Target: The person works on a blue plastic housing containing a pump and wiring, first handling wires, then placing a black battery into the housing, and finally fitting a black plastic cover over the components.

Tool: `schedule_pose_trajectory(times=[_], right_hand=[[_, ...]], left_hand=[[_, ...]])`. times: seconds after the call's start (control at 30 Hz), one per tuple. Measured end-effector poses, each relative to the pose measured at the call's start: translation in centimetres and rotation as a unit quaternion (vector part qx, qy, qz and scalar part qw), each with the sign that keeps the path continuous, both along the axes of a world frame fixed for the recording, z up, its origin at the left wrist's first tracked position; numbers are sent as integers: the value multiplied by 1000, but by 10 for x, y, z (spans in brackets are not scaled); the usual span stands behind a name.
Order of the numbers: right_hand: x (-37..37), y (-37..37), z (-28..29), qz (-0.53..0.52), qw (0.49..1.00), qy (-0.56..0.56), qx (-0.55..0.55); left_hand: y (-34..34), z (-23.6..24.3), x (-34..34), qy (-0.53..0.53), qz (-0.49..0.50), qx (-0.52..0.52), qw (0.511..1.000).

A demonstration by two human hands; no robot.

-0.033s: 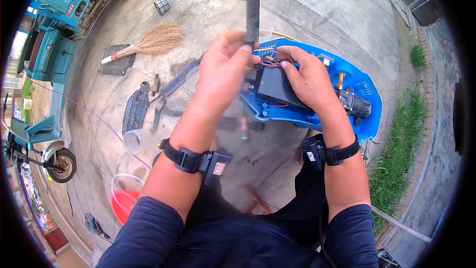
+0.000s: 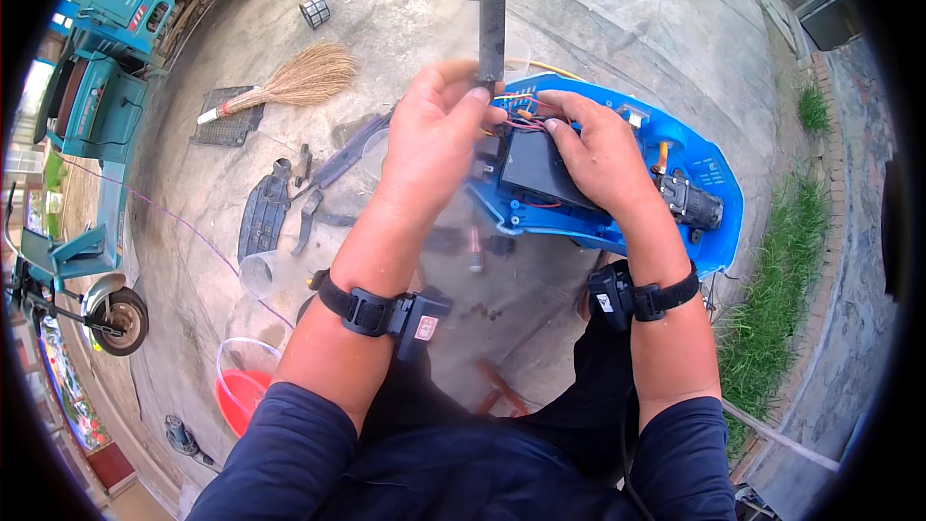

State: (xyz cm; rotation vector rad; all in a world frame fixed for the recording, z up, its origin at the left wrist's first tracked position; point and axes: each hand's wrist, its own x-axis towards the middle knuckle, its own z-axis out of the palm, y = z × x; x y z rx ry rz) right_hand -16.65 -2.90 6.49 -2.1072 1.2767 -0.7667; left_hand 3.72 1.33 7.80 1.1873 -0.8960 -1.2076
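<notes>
The left hand [image 2: 434, 140] pinches the bottom of a long black plastic bar [image 2: 490, 24] that points straight up and away, while the right hand [image 2: 603, 154] presses open fingers on the bunch of coloured wires [image 2: 518, 114] just beside it.

Your two forearms rise from six o'clock toward twelve, dark blue sleeves pushed up, a black strap band on each wrist. Your left hand [image 2: 434, 140] is raised at about eleven o'clock, fingers curled and thumb pinched shut. Your right hand [image 2: 600, 152] lies palm down at one o'clock — fingers bent, tips pointing toward the left hand.
</notes>
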Motion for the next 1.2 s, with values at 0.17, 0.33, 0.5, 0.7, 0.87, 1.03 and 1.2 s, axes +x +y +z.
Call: schedule_pose_trajectory(times=[0.17,0.33,0.5,0.7,0.87,1.03,1.2], right_hand=[[1,-2,2,9,998,67,-3],[4,-3,6,30,998,57,19],[6,-4,4,10,998,-26,49],[8,-7,3,17,1000,-11,21],[4,-15,4,59,997,35,22],[5,-14,9,57,993,28,103],[4,-16,5,83,993,56,64]], left_hand=[[0,-1,0,-2,-4,-2,1000],[0,-2,2,-9,-6,-7,1000],[0,-3,1,-17,-3,-2,1000],[0,-4,0,-5,0,-1,1000],[0,-1,0,-8,0,4,1000],[0,-1,-1,-14,-1,3,1000],[-1,-4,0,-18,5,4,1000]])
